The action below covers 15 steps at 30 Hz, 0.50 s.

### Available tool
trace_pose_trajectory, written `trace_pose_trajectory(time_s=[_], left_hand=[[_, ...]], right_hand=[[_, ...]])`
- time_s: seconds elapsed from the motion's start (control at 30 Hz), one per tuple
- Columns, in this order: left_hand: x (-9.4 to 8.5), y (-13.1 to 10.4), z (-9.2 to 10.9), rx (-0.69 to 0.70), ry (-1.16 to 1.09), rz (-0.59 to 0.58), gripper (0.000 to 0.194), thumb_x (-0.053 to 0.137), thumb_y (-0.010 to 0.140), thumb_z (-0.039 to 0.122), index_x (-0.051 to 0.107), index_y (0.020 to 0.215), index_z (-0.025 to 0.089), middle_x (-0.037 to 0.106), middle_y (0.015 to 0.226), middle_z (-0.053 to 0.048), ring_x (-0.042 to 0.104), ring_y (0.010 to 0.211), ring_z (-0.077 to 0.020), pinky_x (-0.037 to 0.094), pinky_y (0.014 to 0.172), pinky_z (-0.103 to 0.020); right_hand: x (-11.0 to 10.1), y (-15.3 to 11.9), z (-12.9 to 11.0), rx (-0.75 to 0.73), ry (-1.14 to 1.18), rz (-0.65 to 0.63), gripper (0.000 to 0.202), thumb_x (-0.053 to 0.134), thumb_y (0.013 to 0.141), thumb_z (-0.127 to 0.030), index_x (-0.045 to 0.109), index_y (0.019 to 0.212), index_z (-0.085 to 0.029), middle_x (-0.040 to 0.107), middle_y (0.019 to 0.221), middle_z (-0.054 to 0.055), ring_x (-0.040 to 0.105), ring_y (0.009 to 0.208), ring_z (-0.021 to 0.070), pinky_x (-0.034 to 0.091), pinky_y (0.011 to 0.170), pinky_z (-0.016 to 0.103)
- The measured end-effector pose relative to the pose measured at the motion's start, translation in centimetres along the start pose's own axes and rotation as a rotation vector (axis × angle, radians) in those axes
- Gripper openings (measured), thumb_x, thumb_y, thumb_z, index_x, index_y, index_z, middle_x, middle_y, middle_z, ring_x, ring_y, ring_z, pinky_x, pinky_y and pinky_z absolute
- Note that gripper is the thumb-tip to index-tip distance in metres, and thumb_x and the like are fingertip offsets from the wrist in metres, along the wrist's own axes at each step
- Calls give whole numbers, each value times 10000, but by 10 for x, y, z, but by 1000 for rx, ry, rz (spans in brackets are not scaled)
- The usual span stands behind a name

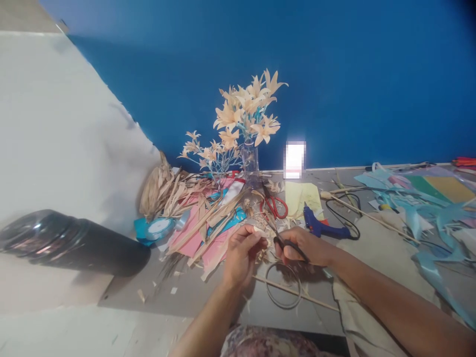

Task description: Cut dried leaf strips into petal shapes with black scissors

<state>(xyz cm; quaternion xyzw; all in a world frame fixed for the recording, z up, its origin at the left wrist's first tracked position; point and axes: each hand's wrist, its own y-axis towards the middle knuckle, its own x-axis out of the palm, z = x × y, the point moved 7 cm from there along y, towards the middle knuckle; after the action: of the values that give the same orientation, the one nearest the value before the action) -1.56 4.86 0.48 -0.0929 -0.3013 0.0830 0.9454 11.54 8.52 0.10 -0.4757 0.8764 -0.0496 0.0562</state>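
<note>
Left hand [240, 255] pinches a pale piece [259, 231] just beyond the grey ring [284, 308]; right hand [300, 244] grips scissors [278, 241], also beyond it; piece probably light, thin, easily torn; hold its edge, clear of the scissors.

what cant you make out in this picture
All in the head view:
Pale piece: full outline, partly covered by left hand.
Dark-handled scissors: part of the handles, hidden by right hand.
Bright patch: what it is, masked by pixelation.
Red item: full extent, cut by right edge.
</note>
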Motion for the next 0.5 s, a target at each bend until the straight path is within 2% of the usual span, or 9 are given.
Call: trace_pose_trajectory(time_s=[0.13, 0.33, 0.5], left_hand=[[-4, -1, 8, 51, 34, 31, 194, 761, 695, 256, 586, 702, 173, 613, 617, 19, 577, 576, -109, 435, 612, -228], [-3, -2, 11, 86, 62, 56, 166, 735, 703, 237, 583, 704, 172, 596, 605, 24, 559, 562, -102, 417, 592, -221], [-3, -2, 10, 90, 69, 77, 165, 720, 715, 238, 569, 703, 173, 588, 602, 27, 552, 563, -101, 409, 598, -221]], right_hand=[[10, -2, 4, 54, -29, -98, 560, 667, 692, -694, 613, 710, -138, 607, 601, 23, 508, 524, 127, 349, 497, 213], [11, -1, 10, 66, -73, -72, 543, 648, 710, -677, 580, 637, -144, 573, 537, 4, 458, 468, 99, 304, 448, 196], [10, 2, 13, 62, -86, -55, 452, 654, 741, -545, 572, 558, -140, 553, 488, -1, 452, 459, 91, 305, 446, 188]])
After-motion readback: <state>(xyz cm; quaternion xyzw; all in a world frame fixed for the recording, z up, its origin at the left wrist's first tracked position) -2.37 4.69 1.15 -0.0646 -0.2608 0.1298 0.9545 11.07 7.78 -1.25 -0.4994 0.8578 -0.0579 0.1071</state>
